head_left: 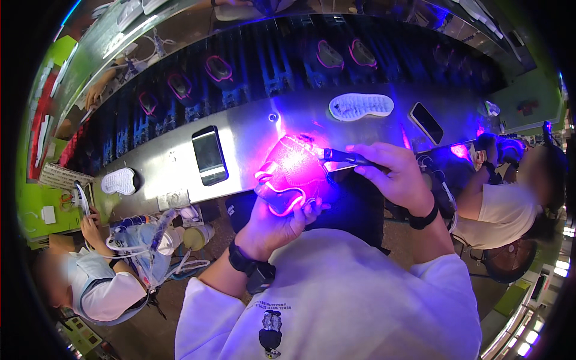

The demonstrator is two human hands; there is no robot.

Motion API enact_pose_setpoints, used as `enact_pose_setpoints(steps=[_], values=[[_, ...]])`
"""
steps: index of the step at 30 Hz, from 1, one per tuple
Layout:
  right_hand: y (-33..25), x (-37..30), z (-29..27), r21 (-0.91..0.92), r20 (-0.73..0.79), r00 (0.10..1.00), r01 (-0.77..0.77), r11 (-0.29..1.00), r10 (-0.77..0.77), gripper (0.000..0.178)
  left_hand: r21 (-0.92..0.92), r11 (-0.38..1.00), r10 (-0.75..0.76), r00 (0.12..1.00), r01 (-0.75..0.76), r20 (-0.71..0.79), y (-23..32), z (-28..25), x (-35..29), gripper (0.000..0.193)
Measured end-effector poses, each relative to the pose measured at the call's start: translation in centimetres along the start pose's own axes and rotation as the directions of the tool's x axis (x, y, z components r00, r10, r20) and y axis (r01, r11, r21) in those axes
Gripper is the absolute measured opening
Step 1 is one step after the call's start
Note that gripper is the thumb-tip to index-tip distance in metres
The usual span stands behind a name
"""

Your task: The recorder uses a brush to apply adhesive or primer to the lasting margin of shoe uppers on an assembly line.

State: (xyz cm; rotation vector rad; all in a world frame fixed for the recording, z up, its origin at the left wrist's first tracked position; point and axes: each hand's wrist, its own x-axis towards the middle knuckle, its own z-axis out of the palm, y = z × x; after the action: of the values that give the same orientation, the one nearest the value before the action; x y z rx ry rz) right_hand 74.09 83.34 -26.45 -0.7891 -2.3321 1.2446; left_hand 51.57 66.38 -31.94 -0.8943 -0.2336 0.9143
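Note:
My left hand [279, 225] is closed round the lower end of a shoe upper [295, 165], which is lit bright pink and shows a stitched seam and a glowing edge line. In my right hand [390, 174] is a dark plier-like tool [349, 158], gripped by its handles. The tool's head touches the right side of the shoe upper, where glare hides the exact contact. Both hands are in front of the metal bench edge, with the shoe tilted over it.
On the metal bench [246, 129] lie a phone [210, 155], a second phone [426, 123], a white shoe sole [361, 107] and another sole [118, 181]. Beyond runs a dark conveyor [270, 60] carrying several pink-edged shoe uppers [219, 69]. A person sits on either side.

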Motion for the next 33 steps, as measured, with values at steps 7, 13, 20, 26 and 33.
enact_pose_setpoints(steps=[7,13,20,26,33], values=[[0.9,0.4,0.0,0.109,0.009,0.998,0.064,0.992,-0.066,0.041,-0.025,0.997,-0.072,0.991,0.076,0.110,-0.3,-0.8,1.2,0.085],[2.7,-1.4,-0.8,0.088,0.036,0.993,0.105,0.991,-0.109,0.042,0.114,0.993,0.016,0.997,-0.025,0.081,-0.9,-0.5,2.4,0.084],[6.7,-3.7,-0.4,0.127,-0.098,0.993,0.081,0.989,-0.069,0.043,0.645,0.732,0.311,0.950,-0.222,-0.027,0.6,1.9,4.9,0.060],[6.8,-1.4,0.9,0.240,-0.140,0.981,-0.096,0.966,0.132,0.042,0.993,-0.081,0.485,0.867,-0.080,0.110,-0.3,6.5,4.9,0.071],[6.5,-6.1,-0.8,0.384,-0.070,0.959,-0.228,0.895,0.275,0.045,0.246,-0.959,0.281,0.595,0.141,0.753,0.0,5.8,4.6,0.094]])
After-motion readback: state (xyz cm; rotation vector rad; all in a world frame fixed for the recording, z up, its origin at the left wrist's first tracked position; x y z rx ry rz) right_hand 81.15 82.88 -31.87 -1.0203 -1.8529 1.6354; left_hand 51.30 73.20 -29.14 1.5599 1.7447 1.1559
